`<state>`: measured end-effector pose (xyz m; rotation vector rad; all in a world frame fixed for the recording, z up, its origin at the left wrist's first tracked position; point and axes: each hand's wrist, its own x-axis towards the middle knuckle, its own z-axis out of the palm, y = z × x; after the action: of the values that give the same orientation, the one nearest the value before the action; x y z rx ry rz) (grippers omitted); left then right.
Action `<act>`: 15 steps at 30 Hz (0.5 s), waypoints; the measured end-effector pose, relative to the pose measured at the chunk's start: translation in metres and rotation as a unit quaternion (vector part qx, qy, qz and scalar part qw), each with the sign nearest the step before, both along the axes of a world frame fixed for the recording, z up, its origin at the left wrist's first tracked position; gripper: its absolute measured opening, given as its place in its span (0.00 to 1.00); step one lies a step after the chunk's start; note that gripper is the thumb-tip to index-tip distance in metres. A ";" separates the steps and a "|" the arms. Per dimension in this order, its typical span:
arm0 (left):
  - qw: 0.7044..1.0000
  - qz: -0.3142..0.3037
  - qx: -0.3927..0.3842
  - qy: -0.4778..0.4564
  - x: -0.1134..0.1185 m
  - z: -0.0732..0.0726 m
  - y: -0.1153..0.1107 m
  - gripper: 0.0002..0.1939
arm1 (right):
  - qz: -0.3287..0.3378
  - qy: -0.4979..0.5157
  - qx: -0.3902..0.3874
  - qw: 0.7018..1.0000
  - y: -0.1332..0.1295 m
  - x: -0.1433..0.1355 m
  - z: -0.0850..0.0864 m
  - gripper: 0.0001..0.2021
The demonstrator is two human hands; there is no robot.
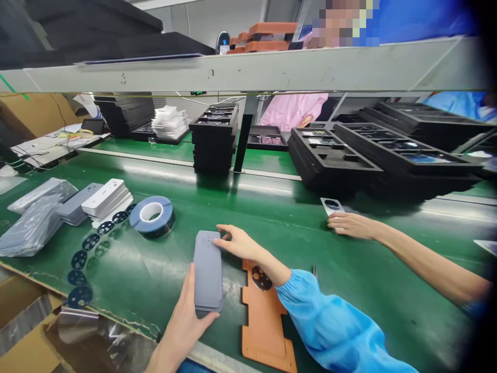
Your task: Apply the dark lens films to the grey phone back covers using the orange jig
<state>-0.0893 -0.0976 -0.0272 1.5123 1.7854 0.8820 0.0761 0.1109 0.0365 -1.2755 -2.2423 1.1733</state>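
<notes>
A stack of grey phone-shaped sheets (208, 272) with small holes near the top lies on the green table before me. My left hand (181, 316) grips it, fingers along the left edge and thumb at the bottom. At its upper right corner, my right hand (241, 243), in a blue sleeve, holds the top with thumb and fingers. Under my right wrist is an orange fixture plate (262, 321) bearing a round black camera-shaped sticker (261, 278). A blue tape roll (151, 216) sits to the left, its strip of round black stickers (79, 260) curling toward the table edge.
Another person's hand (351, 225) holds a white card with a black disc (332, 205) at right. White phone-shaped sheets (106, 199) and plastic-wrapped stacks (34, 223) lie left. Black trays (213, 140) stand at the back beneath a shelf (248, 72). Cardboard boxes (23, 321) sit below the front edge.
</notes>
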 end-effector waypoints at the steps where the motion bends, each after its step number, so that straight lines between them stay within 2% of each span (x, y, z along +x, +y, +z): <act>1: 1.000 -0.007 0.005 0.000 -0.001 -0.002 0.001 0.57 | 0.010 -0.005 -0.008 1.000 0.002 -0.003 0.001 0.30; 5: 0.999 -0.041 0.017 -0.009 -0.004 -0.004 0.014 0.57 | 0.009 -0.040 -0.018 0.999 0.006 -0.008 0.004 0.21; 8: 0.997 -0.072 0.038 -0.014 -0.005 -0.002 0.037 0.58 | -0.020 -0.068 -0.026 0.997 0.017 -0.008 0.004 0.20; 12: 0.991 -0.112 0.076 -0.018 0.000 0.000 0.086 0.62 | -0.071 -0.096 -0.059 0.991 0.045 0.001 0.002 0.28; 15: 0.982 -0.157 0.097 -0.031 0.011 0.003 0.130 0.64 | -0.115 -0.098 -0.063 0.987 0.070 0.019 0.002 0.35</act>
<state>-0.0782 0.0326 -0.0238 1.8085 1.3970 0.9504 0.0949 0.1813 0.0385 -1.7163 -2.1061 1.1629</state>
